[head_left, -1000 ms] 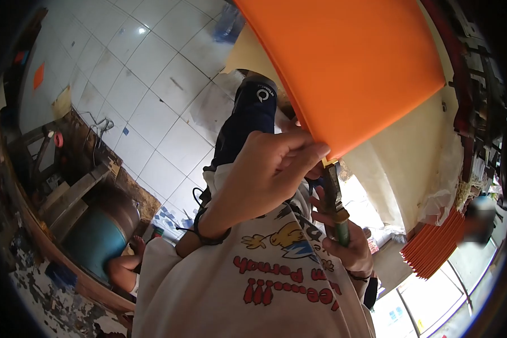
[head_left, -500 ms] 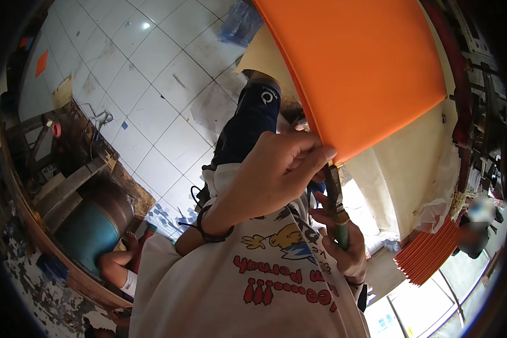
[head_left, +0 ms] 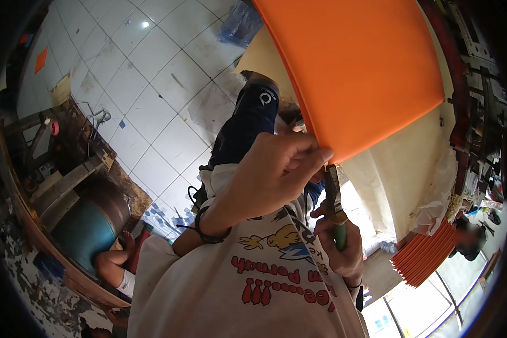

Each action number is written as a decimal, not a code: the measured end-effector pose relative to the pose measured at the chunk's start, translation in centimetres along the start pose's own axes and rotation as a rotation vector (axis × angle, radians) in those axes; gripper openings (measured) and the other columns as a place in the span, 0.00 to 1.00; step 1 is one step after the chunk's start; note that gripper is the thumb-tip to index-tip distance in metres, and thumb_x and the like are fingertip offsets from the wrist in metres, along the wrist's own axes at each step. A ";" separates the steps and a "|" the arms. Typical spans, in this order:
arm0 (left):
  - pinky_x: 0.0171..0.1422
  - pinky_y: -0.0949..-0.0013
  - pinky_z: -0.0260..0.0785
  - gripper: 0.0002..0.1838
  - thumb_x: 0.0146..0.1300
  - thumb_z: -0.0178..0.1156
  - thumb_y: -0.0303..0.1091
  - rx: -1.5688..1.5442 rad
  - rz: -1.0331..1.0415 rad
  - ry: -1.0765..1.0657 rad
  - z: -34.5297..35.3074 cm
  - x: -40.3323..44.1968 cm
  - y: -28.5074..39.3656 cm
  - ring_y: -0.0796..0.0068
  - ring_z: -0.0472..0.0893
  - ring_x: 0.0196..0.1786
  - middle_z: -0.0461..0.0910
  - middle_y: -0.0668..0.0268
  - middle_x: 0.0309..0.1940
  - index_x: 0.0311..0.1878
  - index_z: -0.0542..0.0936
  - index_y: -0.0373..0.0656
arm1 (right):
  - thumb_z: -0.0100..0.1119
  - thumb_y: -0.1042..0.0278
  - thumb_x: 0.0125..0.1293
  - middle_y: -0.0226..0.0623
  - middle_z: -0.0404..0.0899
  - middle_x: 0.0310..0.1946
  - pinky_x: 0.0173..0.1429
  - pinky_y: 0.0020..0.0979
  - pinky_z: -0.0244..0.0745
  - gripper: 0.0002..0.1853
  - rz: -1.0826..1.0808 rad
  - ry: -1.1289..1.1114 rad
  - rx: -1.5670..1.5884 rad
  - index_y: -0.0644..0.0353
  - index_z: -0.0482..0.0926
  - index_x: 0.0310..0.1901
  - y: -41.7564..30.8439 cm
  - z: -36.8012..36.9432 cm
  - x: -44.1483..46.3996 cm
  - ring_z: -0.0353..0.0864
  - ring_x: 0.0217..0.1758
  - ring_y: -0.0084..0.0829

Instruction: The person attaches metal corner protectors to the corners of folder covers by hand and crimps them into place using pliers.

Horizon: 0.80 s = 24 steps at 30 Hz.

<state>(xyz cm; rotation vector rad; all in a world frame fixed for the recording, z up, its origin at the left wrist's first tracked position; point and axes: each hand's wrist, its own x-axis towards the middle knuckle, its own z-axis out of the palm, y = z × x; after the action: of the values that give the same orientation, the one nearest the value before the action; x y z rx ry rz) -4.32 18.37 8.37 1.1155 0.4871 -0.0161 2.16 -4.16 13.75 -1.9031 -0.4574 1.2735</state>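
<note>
My left hand (head_left: 284, 166), a dark cord around its wrist, is closed with thumb and finger pinching the lower corner of a smooth orange sheet (head_left: 372, 73). The sheet's left edge shows more than one layer. Just below that corner, my right hand (head_left: 343, 248) grips a metal hand tool (head_left: 333, 194) by its green handle. The tool points up, and its dark metal end meets the corner beside my left fingertips. Whether its tip is clamped on the sheet I cannot tell.
A pale board or sheet (head_left: 400, 163) lies beneath the orange one. Several orange layers (head_left: 425, 253) are stacked at right. Another person's bent limb (head_left: 111, 269) is near a teal drum (head_left: 84, 231) at left. Clear plastic (head_left: 239, 25) lies on the tiled floor (head_left: 158, 112).
The view has shifted slightly. Both hands keep their hold at the sheet's corner; the fingers of my right hand are wrapped more closely around the green handle.
</note>
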 end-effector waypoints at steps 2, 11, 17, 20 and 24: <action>0.49 0.71 0.83 0.17 0.76 0.56 0.36 -0.001 0.001 -0.004 0.0 0.0 0.0 0.75 0.87 0.42 0.86 0.58 0.38 0.50 0.81 0.27 | 0.55 0.85 0.64 0.48 0.82 0.49 0.50 0.34 0.78 0.08 -0.095 -0.018 -0.067 0.67 0.78 0.43 0.3 -0.3 0.3 0.84 0.45 0.37; 0.50 0.71 0.83 0.16 0.76 0.55 0.34 0.017 0.026 -0.032 -0.2 0.2 0.3 0.73 0.87 0.42 0.86 0.57 0.39 0.51 0.81 0.27 | 0.57 0.79 0.66 0.41 0.83 0.35 0.43 0.32 0.76 0.12 0.086 0.114 0.095 0.64 0.75 0.51 0.2 0.0 -0.1 0.80 0.34 0.29; 0.50 0.71 0.83 0.16 0.77 0.54 0.33 0.014 0.067 -0.005 0.0 0.2 0.1 0.74 0.87 0.42 0.86 0.57 0.39 0.51 0.81 0.27 | 0.59 0.74 0.67 0.39 0.83 0.38 0.46 0.33 0.75 0.15 0.206 -0.128 -0.187 0.61 0.76 0.56 -1.7 -1.3 0.7 0.78 0.35 0.30; 0.49 0.72 0.83 0.16 0.77 0.53 0.33 -0.015 0.084 -0.018 -0.1 0.2 0.0 0.74 0.87 0.42 0.86 0.58 0.38 0.51 0.80 0.27 | 0.56 0.75 0.65 0.40 0.80 0.54 0.55 0.33 0.74 0.25 0.126 -0.155 -0.076 0.66 0.70 0.65 -0.5 -1.3 0.7 0.79 0.49 0.28; 0.49 0.72 0.83 0.16 0.77 0.53 0.33 0.036 0.054 -0.022 -0.2 0.1 0.3 0.74 0.88 0.42 0.86 0.58 0.38 0.51 0.80 0.27 | 0.55 0.80 0.62 0.44 0.72 0.67 0.62 0.36 0.74 0.31 0.084 -0.205 0.012 0.67 0.66 0.69 0.0 -1.5 0.6 0.77 0.60 0.33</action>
<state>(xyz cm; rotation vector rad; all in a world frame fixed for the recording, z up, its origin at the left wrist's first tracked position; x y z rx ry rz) -4.23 18.66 8.49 1.1626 0.4390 0.0099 3.75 -4.42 13.68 -1.8057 -0.4775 1.5317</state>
